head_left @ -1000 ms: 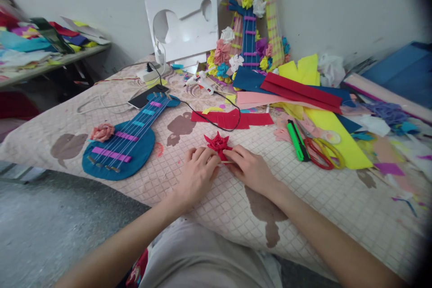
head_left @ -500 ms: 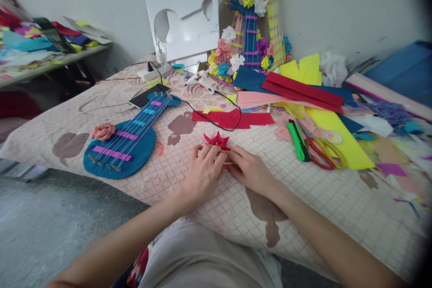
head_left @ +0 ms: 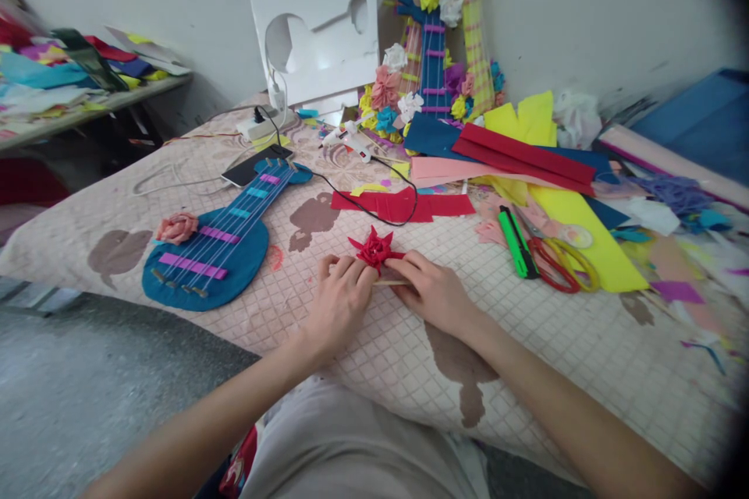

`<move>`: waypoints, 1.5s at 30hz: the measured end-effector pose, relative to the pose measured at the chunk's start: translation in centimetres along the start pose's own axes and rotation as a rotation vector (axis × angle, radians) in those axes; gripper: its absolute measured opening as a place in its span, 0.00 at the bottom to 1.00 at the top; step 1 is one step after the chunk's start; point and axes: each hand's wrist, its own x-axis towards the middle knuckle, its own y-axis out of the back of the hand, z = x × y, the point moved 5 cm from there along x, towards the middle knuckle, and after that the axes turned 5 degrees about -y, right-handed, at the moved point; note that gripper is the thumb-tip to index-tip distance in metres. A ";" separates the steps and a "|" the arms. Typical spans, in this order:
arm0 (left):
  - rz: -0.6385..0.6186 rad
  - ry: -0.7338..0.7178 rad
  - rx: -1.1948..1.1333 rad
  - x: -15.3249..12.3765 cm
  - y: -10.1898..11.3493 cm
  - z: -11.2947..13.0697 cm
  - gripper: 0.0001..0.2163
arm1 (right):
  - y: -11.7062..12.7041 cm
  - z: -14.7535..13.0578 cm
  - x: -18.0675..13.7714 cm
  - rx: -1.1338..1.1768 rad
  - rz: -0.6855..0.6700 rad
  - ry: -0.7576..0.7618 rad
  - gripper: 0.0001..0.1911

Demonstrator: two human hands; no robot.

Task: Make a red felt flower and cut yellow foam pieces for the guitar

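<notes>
Stick (head_left: 391, 282) below red flower (head_left: 374, 247) has ends hidden by fingers (head_left: 349, 273)

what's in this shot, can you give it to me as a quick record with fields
centre: red paper flower
left hand: at the flower's near left edge, grip partly hidden
right hand: pinching red paper at the flower's right side
between hands: pale stick
person's left: blue guitar bearing a pink flower
person's right: green cutter beside scissors
beyond hands: red strip, white glue gun
surface: patterned tablecloth
</notes>
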 end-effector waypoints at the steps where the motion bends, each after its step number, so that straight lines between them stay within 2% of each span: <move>1: -0.001 0.007 -0.011 0.0 0.0 -0.1 0.05 | 0.0 -0.1 0.0 -0.005 -0.001 0.002 0.19; 4: 0.000 0.018 -0.054 0.0 0.0 -0.3 0.06 | 0.1 -0.4 -0.1 -0.014 -0.001 0.020 0.18; 8: 0.009 0.044 -0.109 -0.1 -0.2 -0.5 0.06 | 0.4 -0.9 -0.1 0.020 0.002 0.054 0.11; 15: 0.077 0.052 -0.092 -0.1 -0.1 -0.5 0.08 | 0.5 -0.3 -0.1 0.077 0.066 0.075 0.10; 20: 0.055 0.022 -0.068 0.2 -0.1 -0.2 0.03 | 0.3 -0.3 -0.1 0.087 0.047 0.084 0.08; 24: 0.027 0.009 -0.060 0.1 0.0 -0.1 0.04 | 0.1 -0.5 0.0 0.072 0.067 0.106 0.07; 37: -0.019 0.106 -0.221 -0.1 0.0 -0.4 0.04 | 0.0 -1.2 0.1 -0.055 0.114 0.207 0.08; 41: 0.047 0.128 -0.270 -0.2 -0.1 -0.4 0.02 | 0.0 -1.2 0.1 -0.050 0.108 0.204 0.09; 45: 0.103 0.032 -0.231 -0.2 0.1 0.0 0.06 | -0.1 -1.2 0.1 -0.025 0.104 0.196 0.10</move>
